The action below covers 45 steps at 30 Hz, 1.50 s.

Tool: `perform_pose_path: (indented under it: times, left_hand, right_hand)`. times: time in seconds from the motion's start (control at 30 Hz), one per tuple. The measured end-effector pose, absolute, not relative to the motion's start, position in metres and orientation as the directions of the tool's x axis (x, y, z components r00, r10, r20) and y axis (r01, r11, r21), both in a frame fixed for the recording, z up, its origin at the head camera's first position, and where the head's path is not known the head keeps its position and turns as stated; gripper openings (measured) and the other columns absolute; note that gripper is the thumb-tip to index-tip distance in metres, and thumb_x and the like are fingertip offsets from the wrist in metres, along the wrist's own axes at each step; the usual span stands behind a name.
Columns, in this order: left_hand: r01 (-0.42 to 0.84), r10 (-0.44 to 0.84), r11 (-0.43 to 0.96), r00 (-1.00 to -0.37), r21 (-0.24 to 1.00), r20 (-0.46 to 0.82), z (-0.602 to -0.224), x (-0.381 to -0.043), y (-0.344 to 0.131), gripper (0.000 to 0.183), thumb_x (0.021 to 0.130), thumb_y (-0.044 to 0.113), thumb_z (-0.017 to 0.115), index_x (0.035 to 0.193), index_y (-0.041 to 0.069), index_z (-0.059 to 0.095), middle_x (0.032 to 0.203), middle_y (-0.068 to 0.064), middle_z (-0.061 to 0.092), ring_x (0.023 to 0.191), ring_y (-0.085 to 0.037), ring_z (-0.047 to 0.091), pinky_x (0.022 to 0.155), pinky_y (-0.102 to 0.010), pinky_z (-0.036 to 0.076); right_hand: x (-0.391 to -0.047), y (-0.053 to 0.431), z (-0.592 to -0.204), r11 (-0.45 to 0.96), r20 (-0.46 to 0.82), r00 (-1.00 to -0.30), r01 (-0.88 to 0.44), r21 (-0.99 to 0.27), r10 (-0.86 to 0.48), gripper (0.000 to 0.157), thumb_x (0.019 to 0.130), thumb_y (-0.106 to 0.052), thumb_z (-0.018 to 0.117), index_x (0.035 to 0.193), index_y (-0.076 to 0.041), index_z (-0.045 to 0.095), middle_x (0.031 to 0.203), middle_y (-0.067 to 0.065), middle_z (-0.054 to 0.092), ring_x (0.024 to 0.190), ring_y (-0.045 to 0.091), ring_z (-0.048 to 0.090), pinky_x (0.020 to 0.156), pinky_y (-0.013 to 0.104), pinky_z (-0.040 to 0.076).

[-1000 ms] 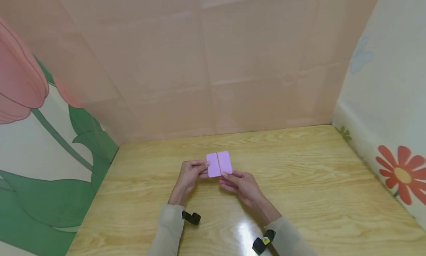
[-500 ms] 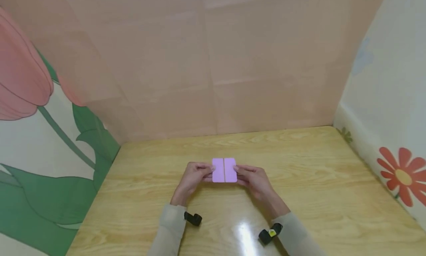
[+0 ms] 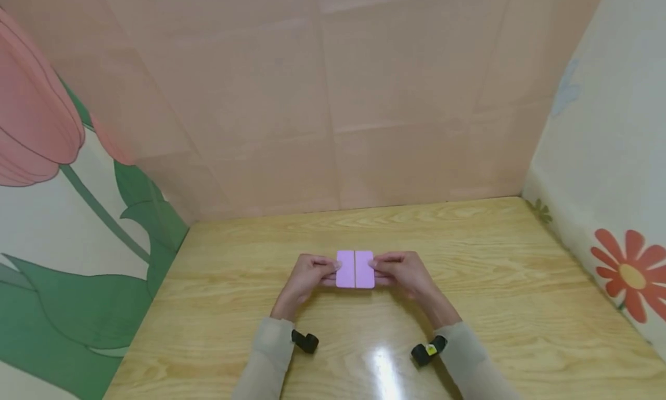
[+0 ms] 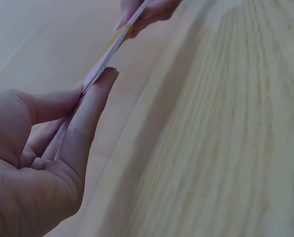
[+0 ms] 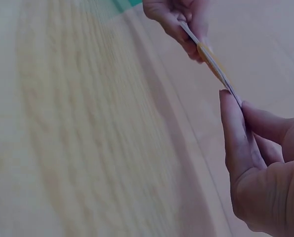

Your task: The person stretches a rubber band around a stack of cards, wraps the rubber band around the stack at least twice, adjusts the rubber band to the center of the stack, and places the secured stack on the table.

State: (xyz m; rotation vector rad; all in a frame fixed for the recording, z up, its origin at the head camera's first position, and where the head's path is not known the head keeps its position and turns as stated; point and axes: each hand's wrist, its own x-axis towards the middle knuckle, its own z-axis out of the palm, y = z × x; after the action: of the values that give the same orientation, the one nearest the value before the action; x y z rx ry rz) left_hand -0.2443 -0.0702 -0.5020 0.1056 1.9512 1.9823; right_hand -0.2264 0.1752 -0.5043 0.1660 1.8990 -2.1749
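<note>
A thin stack of pink cards (image 3: pixel 346 276) is held up above the table in the head view, with a yellowish rubber band (image 3: pixel 355 269) running round its middle. My left hand (image 3: pixel 306 277) pinches the left edge between thumb and fingers. On the opposite edge, my right hand (image 3: pixel 411 273) pinches the stack the same way. Both wrist views show the stack almost edge-on: the left wrist view has the thumb on one face and fingers behind, and in the right wrist view the rubber band (image 5: pixel 211 61) sits between the two hands.
The wooden table (image 3: pixel 234 238) extends under both arms. Behind it stands a pinkish covered wall (image 3: pixel 333 99). Painted flower walls close in at the left (image 3: pixel 130 215) and right (image 3: pixel 572 186). Each wrist wears a black camera mount, such as the right one (image 3: pixel 429 350).
My right hand has shifted from the lower right corner of the cards up to the right edge. The cards have turned level and moved slightly right and nearer.
</note>
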Motion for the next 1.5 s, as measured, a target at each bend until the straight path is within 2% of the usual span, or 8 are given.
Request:
perform_pose_path:
  times: [0.23, 0.57, 0.8, 1.17, 1.5]
  left_hand:
    - [-0.220, 0.284, 0.060, -0.931, 0.974, -0.228, -0.502, -0.260, -0.063, 0.019, 0.090, 0.006, 0.070, 0.100, -0.009, 0.071, 0.086, -0.012, 0.074, 0.072, -0.018, 0.074, 0.071, -0.033, 0.062]
    - [-0.276, 0.240, 0.106, -0.925, 0.955, -0.294, -0.511, -0.280, -0.056, 0.017, 0.089, 0.006, 0.071, 0.100, -0.007, 0.071, 0.089, -0.014, 0.075, 0.072, -0.019, 0.074, 0.071, -0.033, 0.062]
    - [-0.265, 0.216, 0.154, -0.931, 0.952, -0.295, -0.513, -0.289, -0.049, 0.018, 0.088, 0.006, 0.071, 0.100, -0.007, 0.071, 0.090, -0.019, 0.075, 0.068, -0.018, 0.074, 0.070, -0.033, 0.063]
    - [-0.306, 0.159, 0.161, -0.930, 0.938, -0.330, -0.512, -0.294, -0.042, 0.017, 0.088, 0.004, 0.071, 0.101, -0.007, 0.072, 0.083, -0.019, 0.075, 0.063, -0.018, 0.072, 0.067, -0.034, 0.063]
    - [-0.260, 0.151, 0.210, -0.944, 0.943, -0.294, -0.505, -0.295, -0.041, 0.014, 0.088, 0.006, 0.072, 0.098, -0.004, 0.073, 0.081, -0.020, 0.074, 0.061, -0.017, 0.070, 0.065, -0.034, 0.063]
  right_hand:
    - [-0.243, 0.181, -0.506, -0.042, -0.270, -0.959, 0.274, -0.961, -0.084, 0.031, 0.087, -0.003, 0.071, 0.114, 0.012, 0.065, 0.087, 0.012, 0.076, 0.072, 0.019, 0.074, 0.074, 0.035, 0.062]
    - [-0.264, 0.181, -0.509, 0.054, -0.288, -0.956, 0.285, -0.957, -0.060, 0.026, 0.089, 0.002, 0.066, 0.112, 0.014, 0.065, 0.082, 0.013, 0.075, 0.070, 0.018, 0.073, 0.072, 0.037, 0.063]
    - [-0.281, 0.183, -0.510, 0.158, -0.326, -0.944, 0.315, -0.936, -0.043, 0.023, 0.089, 0.001, 0.068, 0.109, 0.012, 0.067, 0.078, 0.011, 0.073, 0.066, 0.017, 0.071, 0.069, 0.035, 0.063]
    - [-0.296, 0.185, -0.508, 0.201, -0.353, -0.932, 0.332, -0.922, -0.079, 0.020, 0.089, 0.001, 0.068, 0.105, 0.013, 0.066, 0.073, 0.010, 0.071, 0.061, 0.016, 0.069, 0.065, 0.034, 0.063]
    - [-0.298, 0.183, -0.505, 0.244, -0.326, -0.944, 0.305, -0.920, -0.048, 0.020, 0.088, -0.001, 0.070, 0.104, 0.011, 0.068, 0.077, 0.014, 0.073, 0.062, 0.018, 0.071, 0.066, 0.036, 0.063]
